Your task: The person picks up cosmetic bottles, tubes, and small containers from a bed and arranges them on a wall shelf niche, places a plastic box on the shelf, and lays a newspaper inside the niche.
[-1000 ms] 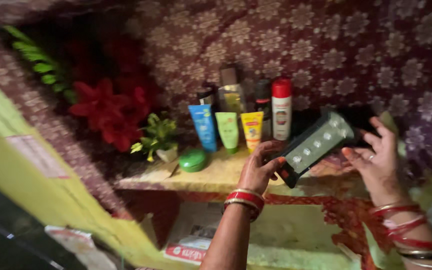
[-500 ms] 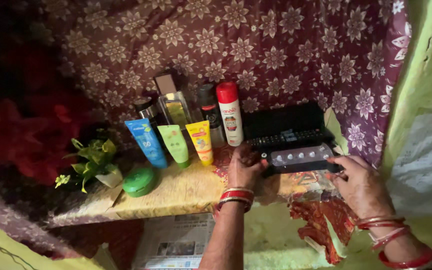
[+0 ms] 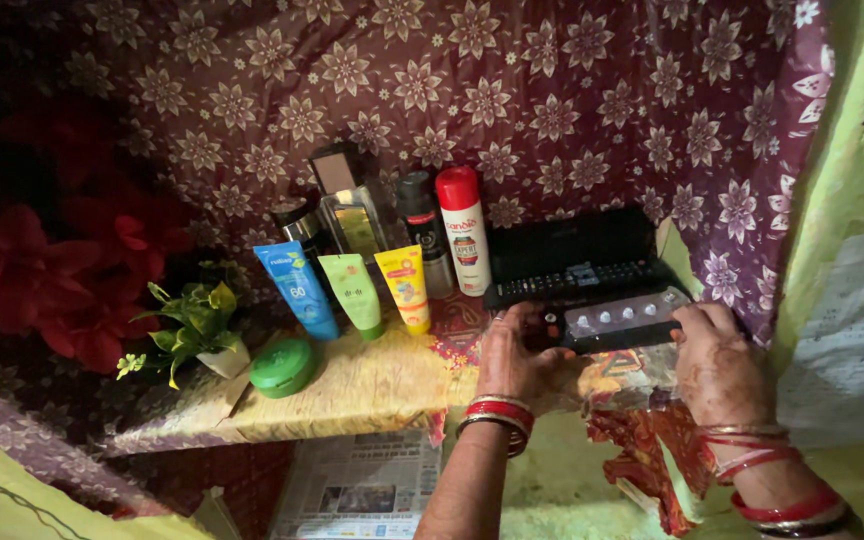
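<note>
A flat black box with a row of silver buttons (image 3: 614, 322) lies level on the shelf (image 3: 372, 385), in front of a larger black device (image 3: 582, 262). My left hand (image 3: 512, 352) grips the box's left end. My right hand (image 3: 717, 362) grips its right end, fingers curled over the top edge. Both wrists wear red and gold bangles.
Blue (image 3: 297, 288), green (image 3: 354, 292) and yellow (image 3: 404, 287) tubes stand left of the box, with a red-capped spray can (image 3: 464, 240) and bottles behind. A green round tin (image 3: 283, 366) and small potted plant (image 3: 197, 325) sit further left. Newspaper (image 3: 362, 485) lies below.
The box went from tilted in the air to level on the shelf in front of the black device. Both hands still hold it. The camera view shifted right and closer.
</note>
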A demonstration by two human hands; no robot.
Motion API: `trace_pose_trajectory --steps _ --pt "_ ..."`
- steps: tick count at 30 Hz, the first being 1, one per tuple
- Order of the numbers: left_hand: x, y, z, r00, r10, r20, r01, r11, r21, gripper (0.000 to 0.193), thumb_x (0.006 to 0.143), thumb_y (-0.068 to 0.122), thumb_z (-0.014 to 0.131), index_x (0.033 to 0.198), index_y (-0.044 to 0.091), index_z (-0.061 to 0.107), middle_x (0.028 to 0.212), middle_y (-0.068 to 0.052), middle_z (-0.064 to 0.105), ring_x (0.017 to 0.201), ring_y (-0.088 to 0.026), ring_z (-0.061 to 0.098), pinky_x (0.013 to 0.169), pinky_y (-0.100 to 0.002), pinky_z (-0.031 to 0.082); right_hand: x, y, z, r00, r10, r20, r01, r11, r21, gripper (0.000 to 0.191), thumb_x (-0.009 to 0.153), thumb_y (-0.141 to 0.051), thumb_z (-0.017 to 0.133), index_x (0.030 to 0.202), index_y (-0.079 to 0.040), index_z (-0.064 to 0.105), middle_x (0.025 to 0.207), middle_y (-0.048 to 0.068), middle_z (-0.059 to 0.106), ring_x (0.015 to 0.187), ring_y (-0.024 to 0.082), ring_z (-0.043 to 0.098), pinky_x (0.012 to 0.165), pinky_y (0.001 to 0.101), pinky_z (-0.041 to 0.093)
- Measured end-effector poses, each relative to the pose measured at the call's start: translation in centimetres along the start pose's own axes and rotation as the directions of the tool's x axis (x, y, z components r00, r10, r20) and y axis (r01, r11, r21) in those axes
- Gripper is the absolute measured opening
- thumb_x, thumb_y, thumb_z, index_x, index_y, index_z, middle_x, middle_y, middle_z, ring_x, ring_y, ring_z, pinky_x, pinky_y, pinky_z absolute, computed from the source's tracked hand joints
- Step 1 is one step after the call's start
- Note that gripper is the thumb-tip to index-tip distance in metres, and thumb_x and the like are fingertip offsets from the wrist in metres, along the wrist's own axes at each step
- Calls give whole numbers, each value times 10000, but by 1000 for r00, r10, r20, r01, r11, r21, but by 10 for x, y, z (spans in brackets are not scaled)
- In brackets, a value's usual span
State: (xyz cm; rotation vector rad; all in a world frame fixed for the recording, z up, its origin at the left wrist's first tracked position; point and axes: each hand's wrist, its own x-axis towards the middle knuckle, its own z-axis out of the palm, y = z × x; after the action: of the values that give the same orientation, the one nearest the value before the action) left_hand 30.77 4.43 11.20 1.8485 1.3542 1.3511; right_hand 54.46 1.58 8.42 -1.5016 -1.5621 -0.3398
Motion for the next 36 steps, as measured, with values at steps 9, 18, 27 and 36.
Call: trace_pose_trajectory --steps 9,18,27,36 --pt "1 -15 6 994 59 -88 -56 998 40 555 596 100 934 1099 51 704 1033 -89 716 965 -229 706 858 -356 587 1 -9 -3 999 -31 -13 31 999 -14 255 920 -127 660 1175 -148 673 1163 97 652 948 389 680 773 495 555" --pt "-4 -31 -6 988 131 -85 -143 979 -147 461 739 51 848 1158 22 660 1135 -122 628 1055 -246 669 900 -347 570 3 -48 -3 995 -98 20 97 994 43 338 929 -24 615 1213 -192 690 1186 99 645 993 384 677 783 493 556" --pt "-55 -47 -82 958 154 -241 -181 979 -93 240 807 -114 560 995 8 646 1054 -109 687 971 -210 698 860 -305 592 -5 -138 21 950 -295 98 255 920 296 221 946 -33 638 1117 -149 717 1137 82 661 985 363 678 775 463 562" --pt "-187 -52 -200 907 23 -421 38 990 135 222 839 -65 582 1006 48 675 1079 -122 687 982 -269 718 876 -365 583 -66 -275 18 815 -561 144 405 729 551 254 873 -134 753 1124 -154 720 1166 41 667 1017 304 698 798 443 565"
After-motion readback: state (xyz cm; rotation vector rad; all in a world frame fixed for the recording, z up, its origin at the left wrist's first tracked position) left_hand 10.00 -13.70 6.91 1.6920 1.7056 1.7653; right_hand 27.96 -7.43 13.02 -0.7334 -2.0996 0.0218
